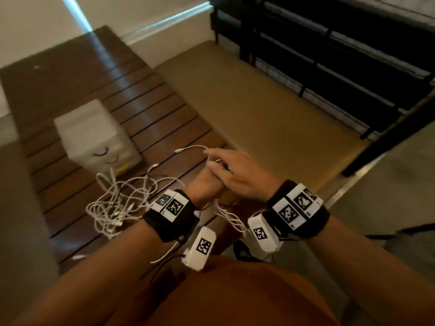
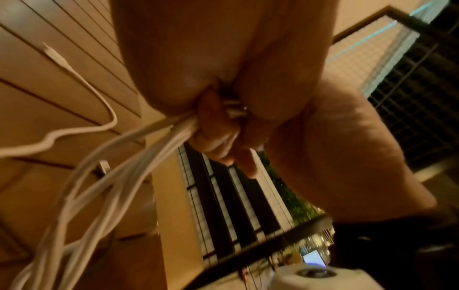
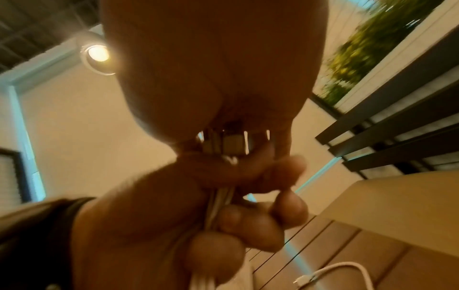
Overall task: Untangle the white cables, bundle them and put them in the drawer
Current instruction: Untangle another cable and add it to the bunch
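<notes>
A dark wooden slatted table (image 1: 77,90) fills the left side of the head view. On it, toward the left, stands a small white drawer unit (image 1: 94,132) with coloured curved handles, its drawers closed. Just in front of it and to its right lies a loose tangle of white cables (image 1: 115,201) on the slats, with strands running up toward the hands. Near the centre, the left hand (image 1: 207,184) is closed in a fist, its fingers (image 2: 216,133) clamped round several gathered cable strands, which hang out below it. The right hand (image 1: 235,175) lies over the left, touching it; its fingers (image 1: 213,152) are mostly extended, and a single cable end arcs out from under them to the left. To the right are a tan floor (image 1: 259,107) and a black railing (image 1: 329,55).
</notes>
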